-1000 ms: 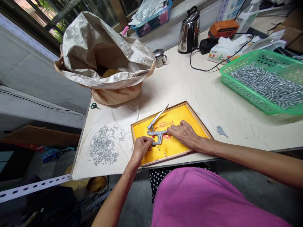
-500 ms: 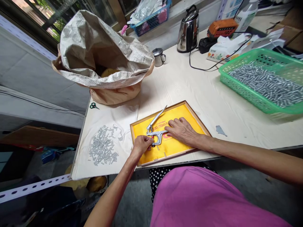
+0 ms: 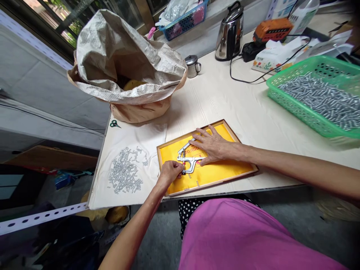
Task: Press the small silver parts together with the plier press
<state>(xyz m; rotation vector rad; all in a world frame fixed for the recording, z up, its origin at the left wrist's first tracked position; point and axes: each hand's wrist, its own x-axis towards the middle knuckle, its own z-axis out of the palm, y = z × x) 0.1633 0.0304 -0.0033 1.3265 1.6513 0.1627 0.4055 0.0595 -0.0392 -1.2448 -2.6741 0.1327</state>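
Snap-fastener pliers (image 3: 190,159), silver with a spring by the jaw, lie on a yellow cloth (image 3: 180,183) inside a shallow wooden tray (image 3: 161,154). My right hand (image 3: 212,146) spans their two handles, fingers spread over the upper lever and thumb by the lower handle. At the jaw, my left hand (image 3: 170,171) is closed in a pinch; what sits between its fingertips is too small to make out. A few small metal pins (image 3: 197,183) rest on the cloth near the tray's front edge. Left of the tray lies a loose pile of metal pins (image 3: 125,173).
A large woven sack (image 3: 140,112) stands behind, with small scissors (image 3: 114,124) by it. At right is a green basket (image 3: 303,116) full of metal pieces. A lidded cup (image 3: 192,66), a kettle (image 3: 229,33) and a black cable (image 3: 253,81) are at the back.
My right hand has gone from the lower handle to reach over the upper lever, which now sits lower. My left hand stays pinched at the jaw. The view has shifted slightly.
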